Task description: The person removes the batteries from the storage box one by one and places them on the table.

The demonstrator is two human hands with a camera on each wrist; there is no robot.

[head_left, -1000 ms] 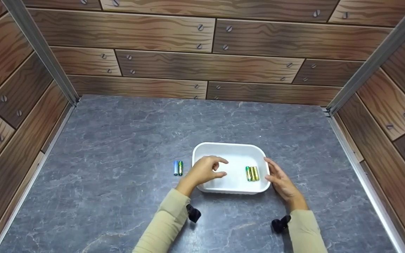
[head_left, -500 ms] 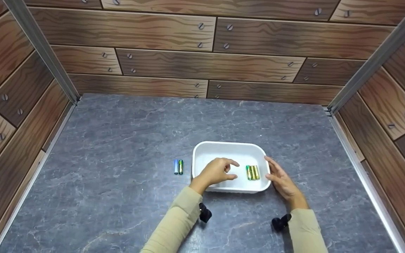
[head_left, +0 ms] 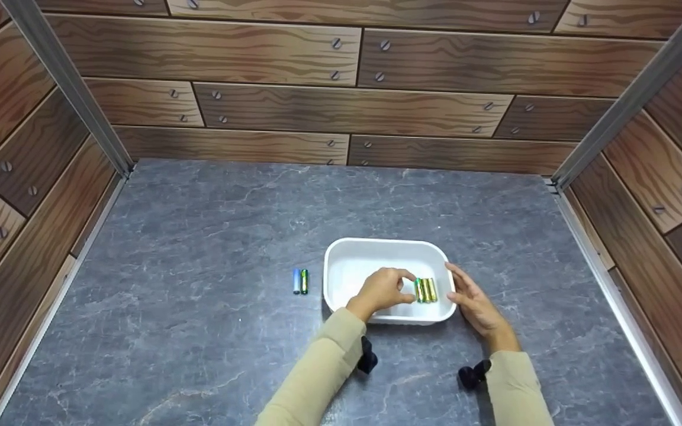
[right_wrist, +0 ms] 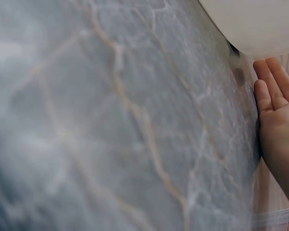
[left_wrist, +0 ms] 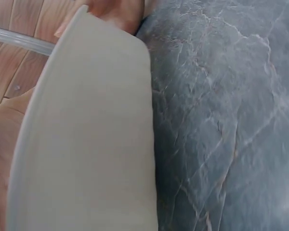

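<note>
A white tray (head_left: pixel 347 266) sits on the grey marble table (head_left: pixel 211 236). Three green and gold batteries (head_left: pixel 425 290) lie side by side in its right half. My left hand (head_left: pixel 407 288) reaches into the tray, its curled thumb and forefinger pinching the leftmost battery. My right hand (head_left: pixel 471 300) rests against the tray's right outer wall with straight fingers (right_wrist: pixel 272 94). The left wrist view shows only the tray's outer wall (left_wrist: pixel 91 144) and table. A tray corner (right_wrist: pixel 253 24) appears in the right wrist view.
Two more batteries (head_left: pixel 300 281), one blue and one green, lie on the table just left of the tray. Wood-patterned walls (head_left: pixel 347 106) enclose the table at the back and on both sides.
My left hand has moved right across the tray from its left rim to the batteries and closed its fingers at the leftmost one. The right hand and tray stayed put.
</note>
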